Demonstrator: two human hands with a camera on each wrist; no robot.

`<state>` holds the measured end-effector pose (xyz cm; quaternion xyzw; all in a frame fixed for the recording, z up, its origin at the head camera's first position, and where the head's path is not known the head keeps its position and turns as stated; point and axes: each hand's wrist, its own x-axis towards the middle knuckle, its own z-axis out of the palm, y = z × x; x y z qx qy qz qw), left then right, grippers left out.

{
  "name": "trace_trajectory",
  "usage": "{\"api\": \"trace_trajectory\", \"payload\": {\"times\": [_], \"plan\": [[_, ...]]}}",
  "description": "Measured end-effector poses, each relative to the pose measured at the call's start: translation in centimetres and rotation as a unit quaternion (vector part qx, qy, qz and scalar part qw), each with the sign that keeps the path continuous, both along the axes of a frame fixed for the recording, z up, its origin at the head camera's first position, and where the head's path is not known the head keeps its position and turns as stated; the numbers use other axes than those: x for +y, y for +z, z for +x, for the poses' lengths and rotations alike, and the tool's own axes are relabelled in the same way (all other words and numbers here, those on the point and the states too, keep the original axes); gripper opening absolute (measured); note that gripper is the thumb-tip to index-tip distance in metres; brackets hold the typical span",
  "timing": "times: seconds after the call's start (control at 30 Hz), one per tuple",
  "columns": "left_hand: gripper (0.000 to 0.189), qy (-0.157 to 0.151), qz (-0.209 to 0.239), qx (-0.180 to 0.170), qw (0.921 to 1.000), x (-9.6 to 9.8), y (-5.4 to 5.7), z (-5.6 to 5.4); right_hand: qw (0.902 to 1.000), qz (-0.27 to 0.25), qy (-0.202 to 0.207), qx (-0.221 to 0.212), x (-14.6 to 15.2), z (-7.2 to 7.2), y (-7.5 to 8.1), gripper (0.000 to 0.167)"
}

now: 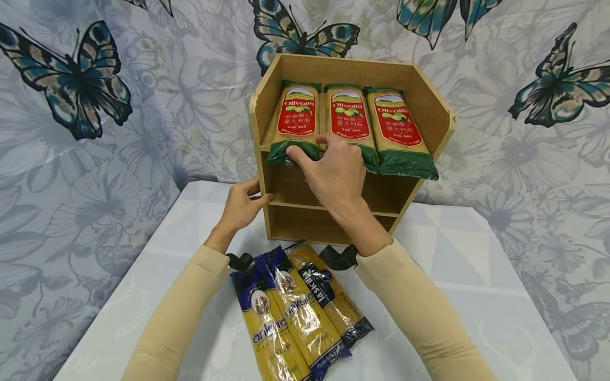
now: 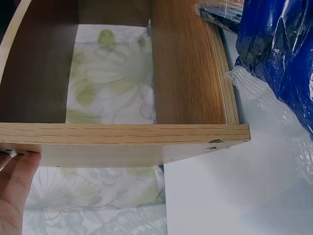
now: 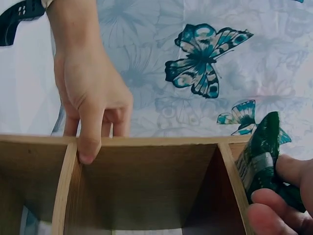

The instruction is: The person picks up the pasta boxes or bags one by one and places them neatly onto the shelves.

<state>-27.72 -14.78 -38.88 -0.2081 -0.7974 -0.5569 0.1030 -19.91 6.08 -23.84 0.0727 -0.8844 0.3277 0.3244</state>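
A small wooden shelf (image 1: 350,63) carries three green-ended Olivoilà spaghetti packs on its top tier: a left pack (image 1: 297,114), a middle pack (image 1: 350,114) and a right pack (image 1: 397,119). With thumb and fingers my right hand (image 1: 338,172) pinches the left pack near its lower end; the right wrist view shows its green wrapper (image 3: 264,152) between the fingertips. My left hand (image 1: 240,206) grips the shelf's left side panel, thumb over the front edge. In the left wrist view only fingers (image 2: 19,181) show, against the outside of that panel.
Two blue-and-yellow Ankara pasta packs, a left one (image 1: 274,338) and a middle one (image 1: 305,317), lie on the white table (image 1: 448,248) before the shelf. A dark-labelled pasta pack (image 1: 333,296) lies beside them. Behind hangs a butterfly-print cloth (image 1: 200,79).
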Motion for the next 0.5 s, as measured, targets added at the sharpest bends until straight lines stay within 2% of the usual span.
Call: {"api": "trace_trajectory", "payload": {"times": [0.17,0.33,0.5], "plan": [[0.049,-0.001,-0.001,-0.001,1.0,0.0,0.0,-0.1,0.9988,-0.007,0.045,-0.018,0.7,0.7,-0.1,0.057],[0.05,0.001,-0.003,-0.006,1.0,0.1,0.1,-0.1,0.9964,-0.01,0.079,-0.031,1.7,2.3,-0.5,0.055],[0.049,0.004,-0.01,-0.006,0.9999,0.1,0.1,-0.1,0.9927,-0.026,0.118,-0.008,2.9,4.0,-1.0,0.051]]}}
